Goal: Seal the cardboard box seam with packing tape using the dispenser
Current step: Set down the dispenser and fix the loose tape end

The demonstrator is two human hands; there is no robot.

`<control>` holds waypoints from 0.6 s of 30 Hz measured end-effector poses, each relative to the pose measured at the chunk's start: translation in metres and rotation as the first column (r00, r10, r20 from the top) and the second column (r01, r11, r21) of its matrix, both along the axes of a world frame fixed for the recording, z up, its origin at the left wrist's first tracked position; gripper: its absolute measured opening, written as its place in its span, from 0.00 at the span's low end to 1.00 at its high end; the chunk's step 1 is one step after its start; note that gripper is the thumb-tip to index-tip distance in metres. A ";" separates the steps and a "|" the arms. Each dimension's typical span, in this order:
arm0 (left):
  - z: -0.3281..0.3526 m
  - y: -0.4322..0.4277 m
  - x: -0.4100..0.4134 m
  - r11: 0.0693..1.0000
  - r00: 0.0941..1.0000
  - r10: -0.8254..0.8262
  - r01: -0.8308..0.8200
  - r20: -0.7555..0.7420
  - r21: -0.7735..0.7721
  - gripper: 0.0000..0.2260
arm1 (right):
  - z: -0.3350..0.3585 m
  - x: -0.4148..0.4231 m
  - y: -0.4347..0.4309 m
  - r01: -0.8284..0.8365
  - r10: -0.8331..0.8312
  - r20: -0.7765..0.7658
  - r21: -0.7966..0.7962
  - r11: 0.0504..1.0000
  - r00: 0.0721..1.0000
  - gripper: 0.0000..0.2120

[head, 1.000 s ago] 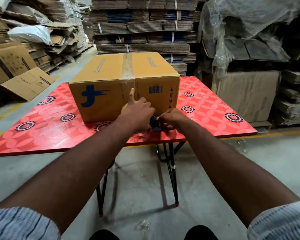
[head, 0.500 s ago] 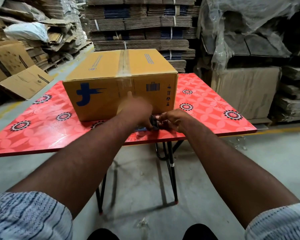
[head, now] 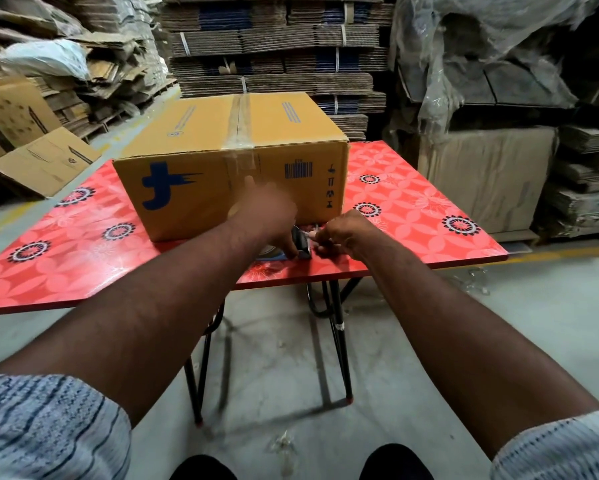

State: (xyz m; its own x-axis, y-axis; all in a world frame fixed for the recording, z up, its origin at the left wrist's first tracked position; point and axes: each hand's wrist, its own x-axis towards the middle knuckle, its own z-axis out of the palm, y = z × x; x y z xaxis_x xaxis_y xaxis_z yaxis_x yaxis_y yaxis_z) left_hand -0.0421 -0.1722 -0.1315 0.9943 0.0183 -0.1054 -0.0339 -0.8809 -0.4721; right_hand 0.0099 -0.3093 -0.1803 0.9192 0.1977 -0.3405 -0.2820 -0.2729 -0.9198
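A brown cardboard box point(head: 194, 157) with a blue logo stands on the red flowered table point(head: 412, 209). Clear tape point(head: 241, 119) runs along its top seam and down the front face. In front of the box, near the table's front edge, my left hand point(head: 267, 216) grips the dark tape dispenser point(head: 300, 242), which is mostly hidden behind it. My right hand point(head: 343, 233) is just right of the dispenser, fingers pinched on the tape end at its blade.
Stacks of flattened cardboard point(head: 274, 46) rise behind the table. Loose boxes point(head: 45, 161) lie on the floor at the left. A plastic-covered pallet point(head: 481, 174) stands at the right. The table's black legs point(head: 339, 327) stand on the concrete floor below my arms.
My left thumb, raised against the box face a second ago, has come down as the hand closed over the dispenser. The view has shifted slightly. Both hands stay at the dispenser.
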 end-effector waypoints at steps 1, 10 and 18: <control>0.000 0.000 0.000 1.000 1.000 0.002 -0.002 -0.002 0.004 0.37 | -0.002 0.001 0.000 0.002 -0.002 -0.007 0.001 1.000 1.000 0.05; 0.003 -0.001 0.001 1.000 0.999 0.030 -0.030 -0.029 0.001 0.40 | -0.004 0.006 -0.007 -0.021 0.021 0.002 -0.030 0.999 1.000 0.13; 0.000 0.007 0.001 0.999 1.000 -0.019 0.019 -0.003 -0.039 0.41 | -0.009 0.016 -0.020 -0.027 0.028 0.019 -0.060 0.998 0.999 0.11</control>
State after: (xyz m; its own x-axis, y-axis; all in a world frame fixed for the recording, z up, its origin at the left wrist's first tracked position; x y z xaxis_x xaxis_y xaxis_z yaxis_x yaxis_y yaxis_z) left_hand -0.0408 -0.1652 -0.1319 0.9940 -0.0051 -0.1091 -0.0527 -0.8976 -0.4377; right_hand 0.0254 -0.3295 -0.1895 0.9203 0.2033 -0.3342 -0.2554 -0.3346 -0.9071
